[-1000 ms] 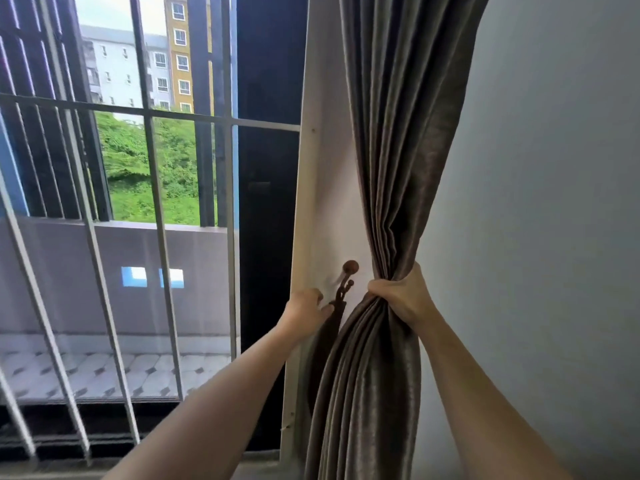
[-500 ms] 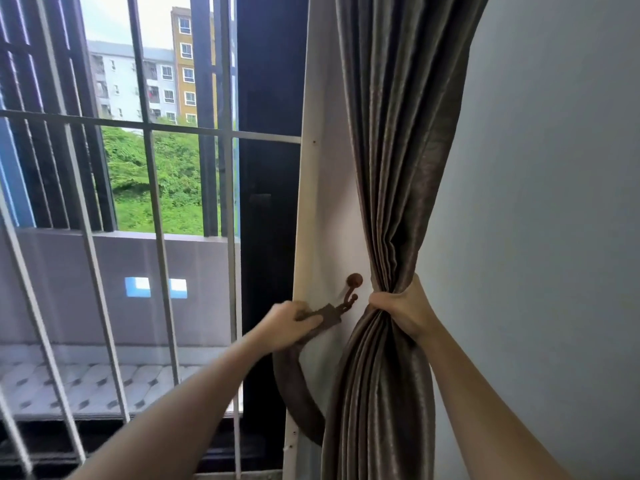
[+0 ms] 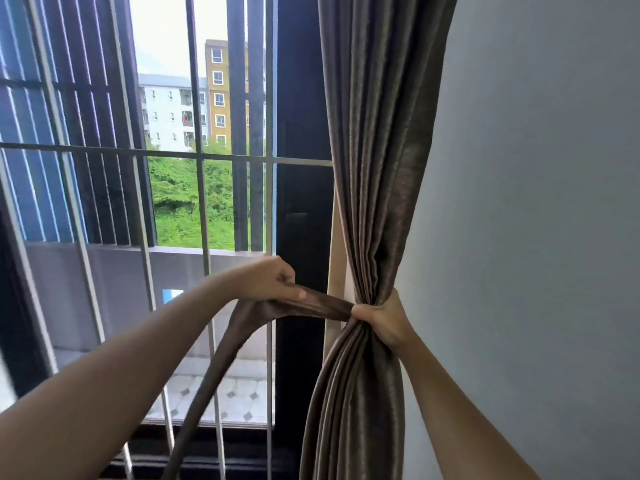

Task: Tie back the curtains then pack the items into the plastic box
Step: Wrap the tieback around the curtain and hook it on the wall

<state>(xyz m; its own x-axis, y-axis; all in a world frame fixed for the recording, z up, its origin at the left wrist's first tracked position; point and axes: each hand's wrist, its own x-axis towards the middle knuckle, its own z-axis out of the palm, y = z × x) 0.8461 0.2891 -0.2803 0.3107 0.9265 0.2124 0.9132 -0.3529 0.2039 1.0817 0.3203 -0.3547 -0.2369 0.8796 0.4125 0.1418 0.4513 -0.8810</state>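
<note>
Beside barred window [image 3: 202, 161], right hand [image 3: 384, 320] clenches gathered curtain [image 3: 381, 168]; left hand [image 3: 266, 278] grips tieback strap [image 3: 323, 304].

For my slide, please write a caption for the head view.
Right hand grips the gathered curtain; left hand holds the tieback stretched.

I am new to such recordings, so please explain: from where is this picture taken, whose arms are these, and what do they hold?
No machine here: a person works with bare hands, and a camera worn on the head looks forward and down, so the arms enter from below. The right hand grips the gathered brown curtain beside a grey wall. The left hand holds a matching fabric tieback, stretched toward the curtain. Behind stand window bars.
</note>
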